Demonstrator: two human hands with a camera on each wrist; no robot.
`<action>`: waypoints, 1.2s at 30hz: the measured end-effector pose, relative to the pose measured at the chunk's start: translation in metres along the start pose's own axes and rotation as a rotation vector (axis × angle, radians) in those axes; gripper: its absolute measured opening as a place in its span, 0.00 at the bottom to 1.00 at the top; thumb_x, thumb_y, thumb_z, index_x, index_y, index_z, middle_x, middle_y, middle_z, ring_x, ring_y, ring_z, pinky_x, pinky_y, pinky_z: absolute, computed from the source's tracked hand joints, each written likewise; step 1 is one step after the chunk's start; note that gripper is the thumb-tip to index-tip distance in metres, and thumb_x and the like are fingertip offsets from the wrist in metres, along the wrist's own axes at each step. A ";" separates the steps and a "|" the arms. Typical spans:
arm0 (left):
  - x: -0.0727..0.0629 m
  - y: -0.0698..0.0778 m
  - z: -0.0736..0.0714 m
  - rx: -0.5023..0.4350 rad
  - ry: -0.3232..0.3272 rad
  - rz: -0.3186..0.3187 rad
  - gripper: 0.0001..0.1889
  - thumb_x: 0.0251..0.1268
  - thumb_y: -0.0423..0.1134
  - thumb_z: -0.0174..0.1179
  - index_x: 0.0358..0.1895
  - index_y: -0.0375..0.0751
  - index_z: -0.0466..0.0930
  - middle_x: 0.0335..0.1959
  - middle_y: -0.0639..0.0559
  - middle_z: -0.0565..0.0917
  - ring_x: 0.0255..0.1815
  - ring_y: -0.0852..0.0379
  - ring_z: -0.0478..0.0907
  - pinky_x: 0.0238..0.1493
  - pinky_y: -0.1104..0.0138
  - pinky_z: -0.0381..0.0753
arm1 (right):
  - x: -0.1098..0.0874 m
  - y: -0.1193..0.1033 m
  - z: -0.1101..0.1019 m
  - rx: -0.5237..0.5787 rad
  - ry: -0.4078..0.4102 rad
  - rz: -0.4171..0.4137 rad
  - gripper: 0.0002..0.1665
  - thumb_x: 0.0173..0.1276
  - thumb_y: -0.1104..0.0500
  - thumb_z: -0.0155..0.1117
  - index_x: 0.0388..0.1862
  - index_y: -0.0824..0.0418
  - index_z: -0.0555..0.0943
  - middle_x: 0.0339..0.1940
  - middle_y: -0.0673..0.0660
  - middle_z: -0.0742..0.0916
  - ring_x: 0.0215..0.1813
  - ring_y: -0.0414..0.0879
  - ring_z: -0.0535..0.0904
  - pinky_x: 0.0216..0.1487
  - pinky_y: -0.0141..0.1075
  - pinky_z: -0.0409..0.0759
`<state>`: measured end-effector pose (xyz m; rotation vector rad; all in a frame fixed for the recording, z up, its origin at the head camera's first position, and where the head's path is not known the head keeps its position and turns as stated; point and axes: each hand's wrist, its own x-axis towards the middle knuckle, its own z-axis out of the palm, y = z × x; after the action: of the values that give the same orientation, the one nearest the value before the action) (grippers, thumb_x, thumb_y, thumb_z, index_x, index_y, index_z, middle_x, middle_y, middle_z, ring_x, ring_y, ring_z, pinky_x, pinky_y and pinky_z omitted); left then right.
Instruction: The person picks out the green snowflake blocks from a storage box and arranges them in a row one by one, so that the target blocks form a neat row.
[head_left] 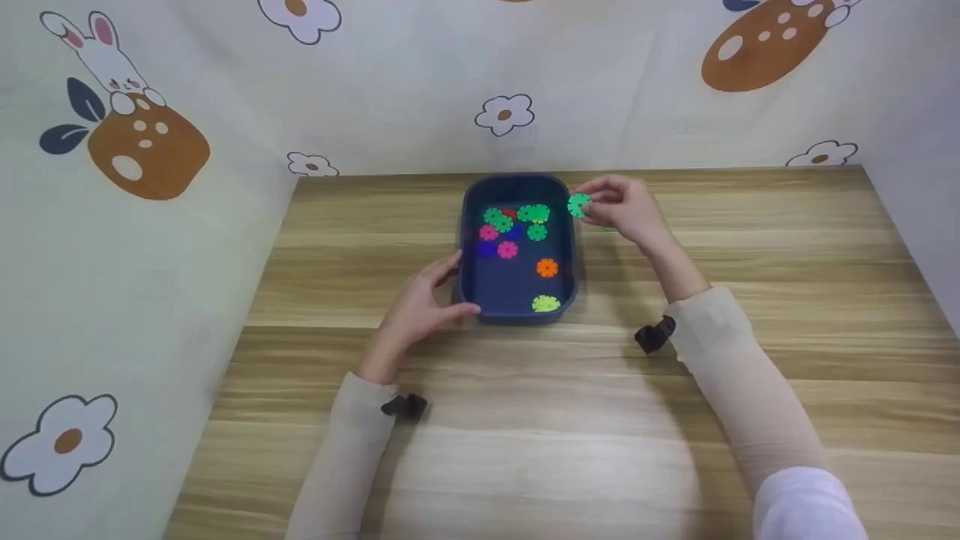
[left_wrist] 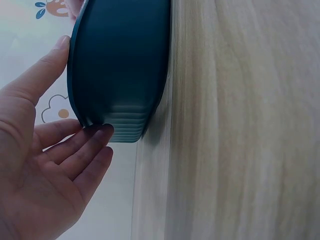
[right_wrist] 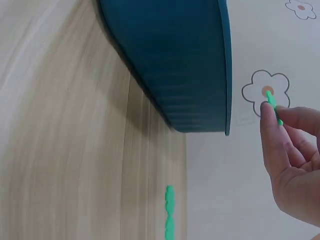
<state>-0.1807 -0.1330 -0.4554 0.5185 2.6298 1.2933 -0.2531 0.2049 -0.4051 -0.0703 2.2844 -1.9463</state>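
A dark blue plastic bin [head_left: 517,289] stands on the table, holding several notched, flower-shaped plastic discs in green, pink, blue, red, orange and yellow. My left hand [head_left: 420,304] rests against its near left corner, with the thumb at the near rim and the fingers along the left wall. In the left wrist view, those fingertips [left_wrist: 102,131] touch the bin's outside. My right hand [head_left: 626,210] pinches a green disc [head_left: 578,205] between thumb and fingers, level with the bin's far right rim. The right wrist view shows that disc edge-on, above the rim.
Another green disc [right_wrist: 170,212] lies on the table below my right hand, mostly hidden in the head view. The wood-grain table [head_left: 480,420] meets a cloth backdrop [head_left: 405,90] with flowers and rabbits along its far and left edges.
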 end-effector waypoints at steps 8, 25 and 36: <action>-0.001 0.001 -0.001 -0.002 -0.002 -0.014 0.48 0.54 0.47 0.75 0.76 0.37 0.60 0.77 0.39 0.64 0.76 0.43 0.65 0.74 0.55 0.69 | 0.001 0.007 -0.021 0.099 0.072 0.016 0.16 0.67 0.71 0.64 0.53 0.74 0.78 0.28 0.48 0.88 0.30 0.36 0.87 0.37 0.27 0.87; -0.001 0.000 0.000 0.016 -0.003 -0.013 0.48 0.54 0.50 0.75 0.76 0.39 0.61 0.77 0.40 0.65 0.73 0.44 0.69 0.73 0.56 0.70 | 0.002 0.031 -0.059 0.056 0.212 0.123 0.16 0.67 0.72 0.63 0.54 0.71 0.78 0.32 0.49 0.84 0.33 0.35 0.85 0.41 0.26 0.86; -0.001 0.000 0.000 0.027 0.000 -0.009 0.48 0.54 0.51 0.74 0.76 0.40 0.61 0.77 0.42 0.64 0.75 0.45 0.67 0.74 0.56 0.69 | 0.003 0.043 -0.075 -0.188 0.249 0.173 0.19 0.68 0.64 0.66 0.57 0.68 0.79 0.32 0.40 0.83 0.35 0.29 0.80 0.40 0.23 0.84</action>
<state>-0.1798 -0.1331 -0.4551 0.5097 2.6499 1.2566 -0.2641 0.2854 -0.4361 0.3577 2.5261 -1.7358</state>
